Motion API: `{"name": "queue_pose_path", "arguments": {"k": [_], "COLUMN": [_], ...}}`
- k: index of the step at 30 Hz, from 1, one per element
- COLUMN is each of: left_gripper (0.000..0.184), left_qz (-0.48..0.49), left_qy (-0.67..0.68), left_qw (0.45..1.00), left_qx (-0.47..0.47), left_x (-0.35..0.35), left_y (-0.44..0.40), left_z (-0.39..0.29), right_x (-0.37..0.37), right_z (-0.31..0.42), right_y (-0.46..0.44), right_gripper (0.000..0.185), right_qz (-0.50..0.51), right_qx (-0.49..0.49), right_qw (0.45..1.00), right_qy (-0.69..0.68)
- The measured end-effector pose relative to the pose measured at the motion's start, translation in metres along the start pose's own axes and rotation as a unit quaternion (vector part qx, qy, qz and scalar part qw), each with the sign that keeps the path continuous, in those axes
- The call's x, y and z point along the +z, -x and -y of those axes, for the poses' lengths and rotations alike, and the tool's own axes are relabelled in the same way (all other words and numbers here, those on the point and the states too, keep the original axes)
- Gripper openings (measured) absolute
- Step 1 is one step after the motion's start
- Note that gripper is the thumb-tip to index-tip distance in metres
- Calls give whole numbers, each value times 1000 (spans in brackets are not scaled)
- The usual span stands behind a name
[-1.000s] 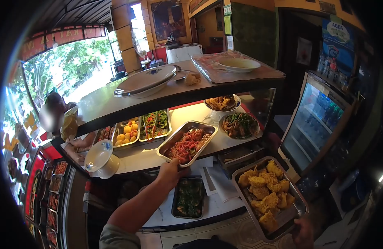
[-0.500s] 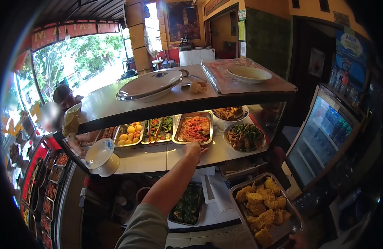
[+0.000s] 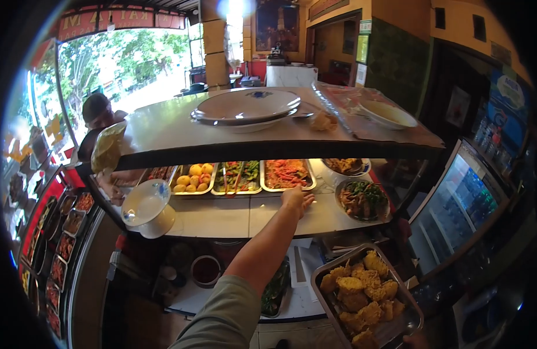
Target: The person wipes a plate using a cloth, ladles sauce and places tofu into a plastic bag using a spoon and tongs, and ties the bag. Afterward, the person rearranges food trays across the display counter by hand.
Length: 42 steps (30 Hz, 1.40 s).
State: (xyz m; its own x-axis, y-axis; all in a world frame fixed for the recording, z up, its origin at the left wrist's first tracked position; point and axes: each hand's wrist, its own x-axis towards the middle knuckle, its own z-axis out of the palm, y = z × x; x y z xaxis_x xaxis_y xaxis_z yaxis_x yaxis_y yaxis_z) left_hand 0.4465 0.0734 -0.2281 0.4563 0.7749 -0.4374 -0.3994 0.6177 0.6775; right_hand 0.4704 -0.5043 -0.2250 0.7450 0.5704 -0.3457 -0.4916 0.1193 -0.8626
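Note:
My left hand [image 3: 296, 201] reaches into the glass display case, at the front edge of a metal tray of red, chilli-coloured food [image 3: 287, 173]. Its fingers are loosely stretched and apart, with nothing visible in them; whether they touch the rim I cannot tell. At the lower right, my right hand [image 3: 416, 339] is mostly out of frame and dark, closed on the corner of a metal tray [image 3: 418, 319] piled with golden fried pieces [image 3: 361, 291]. Beside the red food are a tray of green vegetables [image 3: 238, 176] with tongs, and a plate of meat and greens [image 3: 362, 199].
Stacked oval plates [image 3: 245, 107] and a shallow dish [image 3: 388, 114] sit on the case top [image 3: 158, 134]. A pedestal bowl [image 3: 146, 206] stands at the case's left end. Another person [image 3: 99, 113] is behind the case. A glass-door fridge [image 3: 460, 203] stands right.
The view has shifted, so the case and its dishes appear farther right. My left hand stays by the front of the red food tray, its fingers showing more. The fried-food tray remains in my right hand.

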Motion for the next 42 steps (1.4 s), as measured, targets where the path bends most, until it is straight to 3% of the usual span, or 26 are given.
{"name": "queue_pose_path", "arguments": {"k": [2,4,6,8,13,16,20,23,30,32,36,38,39,40,41,42], "left_gripper": [45,46,48,48,52,50,45,45,47,52,56,54,53,63,65,68], "left_qz": [40,125,162,131,130,93,56,21,25,55,24,19,-30,29,9,-11], "left_qy": [-23,-162,-177,-194,-25,42,-7,-10,-53,0,-52,-96,-114,-100,-97,-94], "left_qw": [999,978,966,964,990,992,986,979,979,985,985,978,973,979,982,984], "left_qx": [2,51,95,125,47,68,156,204,196,163,165,185,199,175,163,154], "left_x": [-18,-51,-97,-146,-208,-234,-253,-261,-235,-210,-211,-211,-223,-235,-255,-271], "left_y": [48,109,161,202,265,255,254,243,231,243,227,225,216,217,213,208], "left_z": [-12,-31,-41,-43,-63,-73,-75,-65,-77,-85,-79,-76,-69,-66,-62,-57], "right_x": [-15,4,33,106,205,269,323,352,370,371,369,366,358,349,333,318], "right_z": [-7,-2,8,9,-6,-18,-27,-25,-25,-25,-29,-31,-36,-41,-47,-52], "right_y": [-20,-39,-52,-42,-116,-157,-196,-207,-258,-267,-266,-250,-239,-229,-214,-182], "right_gripper": [31,38,46,48,26,21,18,12,15,16,15,18,19,20,19,13], "right_qz": [18,69,117,155,260,328,322,302,287,272,254,222,188,155,155,184], "right_qx": [21,40,58,8,85,113,134,68,56,54,42,-36,-157,-273,-365,-348], "right_qw": [999,997,991,988,960,933,926,907,910,913,931,957,946,919,879,884], "right_qy": [27,11,-9,22,60,99,143,287,295,298,258,183,210,239,264,252]}}
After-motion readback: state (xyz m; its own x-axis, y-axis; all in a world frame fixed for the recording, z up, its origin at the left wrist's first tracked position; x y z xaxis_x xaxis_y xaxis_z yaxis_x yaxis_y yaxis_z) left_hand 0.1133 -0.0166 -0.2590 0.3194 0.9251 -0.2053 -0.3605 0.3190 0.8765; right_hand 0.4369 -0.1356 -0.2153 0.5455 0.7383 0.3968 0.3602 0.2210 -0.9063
